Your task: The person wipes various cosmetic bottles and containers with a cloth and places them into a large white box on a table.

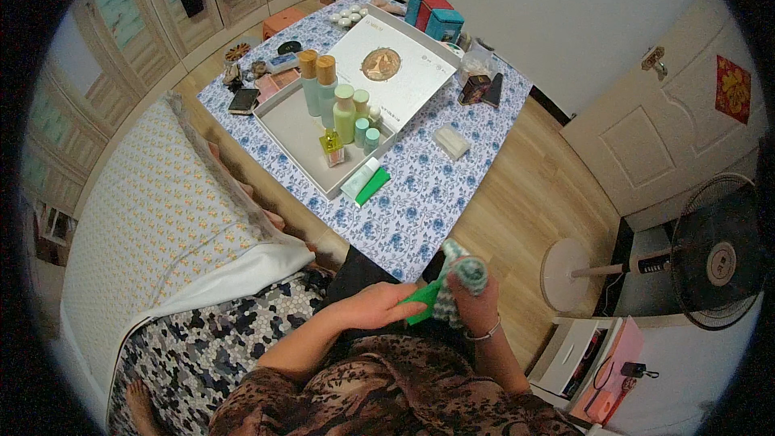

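Observation:
Near the table's front corner, my left hand (387, 306) grips a flat bright green item (425, 303). My right hand (478, 303) holds a bunched grey-green and white striped cloth (470, 274) against that item. On the table, a white tube (361, 178) and another green item (372, 186) lie side by side by a shallow white box (290, 154). The box holds tall bottles with wooden caps (327, 91), a light green bottle (344, 115), small jars (372, 140) and a yellow-capped glass bottle (332, 148). Its printed white lid (418, 85) rests tilted behind them.
A blue-flowered tablecloth (418, 218) covers the table. A wrapped white block (451, 142), dark small boxes (475, 91) and blue and red tins (433, 15) stand on it. A bed (163, 194) is at left, a standing fan (717, 263) and open drawer (569, 351) at right.

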Demonstrator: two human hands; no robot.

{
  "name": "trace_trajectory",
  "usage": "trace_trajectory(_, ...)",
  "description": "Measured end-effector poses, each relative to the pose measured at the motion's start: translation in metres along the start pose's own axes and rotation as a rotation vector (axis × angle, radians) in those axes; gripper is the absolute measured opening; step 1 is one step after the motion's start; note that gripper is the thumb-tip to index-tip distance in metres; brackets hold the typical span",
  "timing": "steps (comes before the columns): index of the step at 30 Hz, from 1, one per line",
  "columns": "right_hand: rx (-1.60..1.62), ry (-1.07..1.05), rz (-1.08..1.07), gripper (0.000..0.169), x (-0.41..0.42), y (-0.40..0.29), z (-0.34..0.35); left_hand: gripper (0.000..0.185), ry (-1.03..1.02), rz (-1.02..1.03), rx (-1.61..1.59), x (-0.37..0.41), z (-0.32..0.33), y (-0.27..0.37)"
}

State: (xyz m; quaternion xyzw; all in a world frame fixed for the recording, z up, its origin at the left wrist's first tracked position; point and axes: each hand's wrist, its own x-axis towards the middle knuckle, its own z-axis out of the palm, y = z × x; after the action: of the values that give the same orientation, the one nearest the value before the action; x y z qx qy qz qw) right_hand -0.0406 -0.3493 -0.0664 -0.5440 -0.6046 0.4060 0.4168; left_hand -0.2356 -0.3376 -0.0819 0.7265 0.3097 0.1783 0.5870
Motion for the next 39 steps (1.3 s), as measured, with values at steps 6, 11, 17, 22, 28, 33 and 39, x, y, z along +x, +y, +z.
trace_trajectory(6,0.37,0.092,0.173,0.027,0.006,0.003,0.016,0.03,0.193,-0.171,-0.584,0.014,0.019,-0.007)
trace_trajectory(11,0.245,0.015,0.261,0.032,0.012,0.055,0.023,0.029,0.42,-0.246,-0.772,0.035,0.025,-0.029)
trace_trajectory(17,0.234,-0.163,0.317,0.035,0.027,0.082,0.035,0.032,0.469,-0.377,-0.906,0.074,0.006,-0.066)
trace_trajectory(22,0.237,-0.074,0.415,0.03,0.062,0.102,0.032,0.028,0.461,-0.495,-0.815,0.112,-0.015,-0.082)
trace_trajectory(28,0.435,0.027,0.448,0.03,0.102,0.107,0.029,0.035,0.546,-0.335,-0.972,0.155,-0.041,-0.098)
trace_trajectory(33,0.369,0.139,0.4,0.038,0.11,0.11,0.031,0.035,0.883,-0.24,-0.35,0.146,-0.05,-0.106)
trace_trajectory(39,0.384,0.068,0.422,0.044,0.089,0.138,0.035,0.034,1.131,-0.219,0.725,0.082,-0.065,-0.093)
